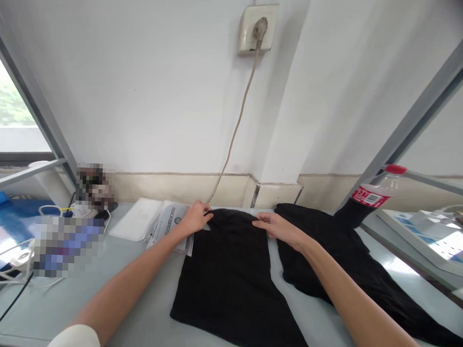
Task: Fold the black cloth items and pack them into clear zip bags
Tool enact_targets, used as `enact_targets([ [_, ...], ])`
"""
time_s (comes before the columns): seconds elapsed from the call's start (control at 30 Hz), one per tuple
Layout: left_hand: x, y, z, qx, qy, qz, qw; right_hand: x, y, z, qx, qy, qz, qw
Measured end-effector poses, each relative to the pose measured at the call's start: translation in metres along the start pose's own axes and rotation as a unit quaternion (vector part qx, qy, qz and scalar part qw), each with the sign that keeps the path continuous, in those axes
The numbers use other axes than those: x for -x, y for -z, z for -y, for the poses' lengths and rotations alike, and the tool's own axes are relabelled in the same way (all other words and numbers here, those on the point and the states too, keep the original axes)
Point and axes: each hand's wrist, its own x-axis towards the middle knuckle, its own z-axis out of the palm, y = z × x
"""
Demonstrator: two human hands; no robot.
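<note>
A black garment [227,275] lies spread on the grey table, its narrower end toward the wall and its wider part toward me. My left hand [194,218] pinches the far left corner of that narrow end. At the far right corner, my right hand [273,227] grips the edge between thumb and fingers. A second piece of black cloth [319,264] lies to the right, partly under my right forearm. Just left of the garment, flat plastic packets printed ROCKBROS [168,224] sit close to my left wrist.
A cola bottle [370,197] with a red cap stands at the right near the metal frame. On the left are a white packet [135,220], cables and blurred items. A plug sits in the wall socket [258,30], its cord hanging behind the table [134,302].
</note>
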Motion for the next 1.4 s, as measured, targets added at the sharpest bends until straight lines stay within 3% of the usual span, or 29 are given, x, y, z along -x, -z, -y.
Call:
enact_targets([
  [0.17, -0.006, -0.004, 0.0, 0.085, 0.047, 0.012, 0.995, -0.009, 0.006, -0.006, 0.078, 0.097, -0.113, 0.986],
  [0.3, -0.009, -0.006, 0.0, 0.163, 0.058, 0.025, 0.985, -0.011, 0.007, -0.011, 0.071, 0.082, -0.138, 0.984],
  [0.43, -0.01, -0.004, -0.007, 0.19, 0.022, 0.004, 0.982, -0.01, 0.004, -0.008, -0.042, 0.034, -0.15, 0.987],
  [0.53, -0.008, 0.004, -0.018, 0.196, -0.021, -0.022, 0.98, -0.008, 0.003, -0.001, -0.117, 0.078, -0.196, 0.971],
  [0.63, -0.002, 0.024, -0.034, 0.15, -0.072, -0.014, 0.986, 0.0, 0.007, 0.012, -0.118, 0.132, -0.218, 0.96],
  [0.7, 0.004, 0.046, -0.046, 0.088, -0.098, 0.044, 0.99, 0.011, 0.012, 0.022, -0.093, 0.144, -0.182, 0.968],
  [0.8, 0.017, 0.075, -0.061, 0.026, -0.11, 0.194, 0.975, 0.029, 0.022, 0.033, -0.039, 0.127, -0.046, 0.99],
  [0.87, 0.027, 0.085, -0.066, -0.037, -0.104, 0.261, 0.959, 0.038, 0.027, 0.037, -0.006, 0.105, 0.042, 0.994],
  [0.97, 0.044, 0.082, -0.067, -0.121, -0.092, 0.297, 0.943, 0.045, 0.031, 0.038, 0.039, 0.058, 0.144, 0.987],
  [1.13, 0.072, 0.067, -0.069, -0.142, -0.084, 0.349, 0.923, 0.047, 0.026, 0.04, 0.127, 0.01, 0.273, 0.953],
  [1.2, 0.08, 0.065, -0.071, -0.127, -0.104, 0.341, 0.926, 0.046, 0.02, 0.042, 0.137, 0.017, 0.272, 0.952],
  [1.3, 0.085, 0.059, -0.07, -0.131, -0.166, 0.243, 0.947, 0.042, 0.009, 0.041, 0.146, 0.037, 0.239, 0.959],
  [1.4, 0.088, 0.046, -0.061, -0.195, -0.211, 0.167, 0.943, 0.035, 0.004, 0.034, 0.169, 0.052, 0.196, 0.965],
])
